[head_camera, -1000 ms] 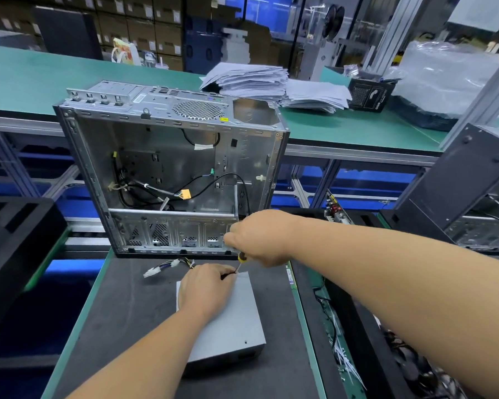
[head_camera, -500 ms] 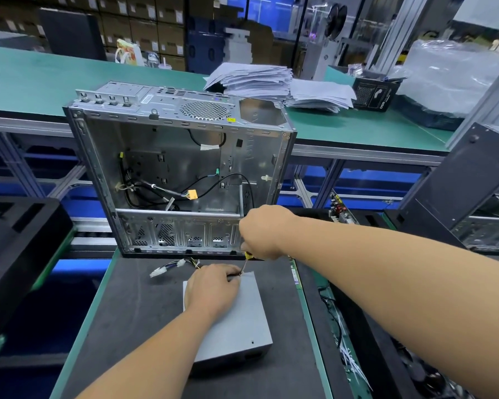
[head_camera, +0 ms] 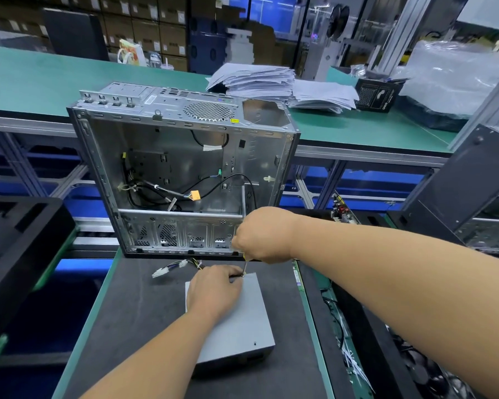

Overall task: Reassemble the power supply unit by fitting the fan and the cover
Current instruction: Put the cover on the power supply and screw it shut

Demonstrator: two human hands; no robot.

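fingers (head_camera: pixel 236 279) steadying screwdriver (head_camera: pixel 245 267), right hand (head_camera: pixel 261 236) gripping

Not much delta from my end. My right hand (head_camera: pixel 261 236) has come in slightly toward the left hand (head_camera: pixel 213 289) and sits a touch lower over the far corner of the power supply unit (head_camera: pixel 239 321), so the screwdriver (head_camera: pixel 245 266) now stands closer to upright than a second ago, when it leaned more. Less of its yellow-and-black handle shows under my fist now (mostly just the thin shaft and a sliver of yellow). Left fingers have crept up to the tip, pinching right at the shaft's lower end. Can't tell whether the screw has turned; it's hidden by the fingers.
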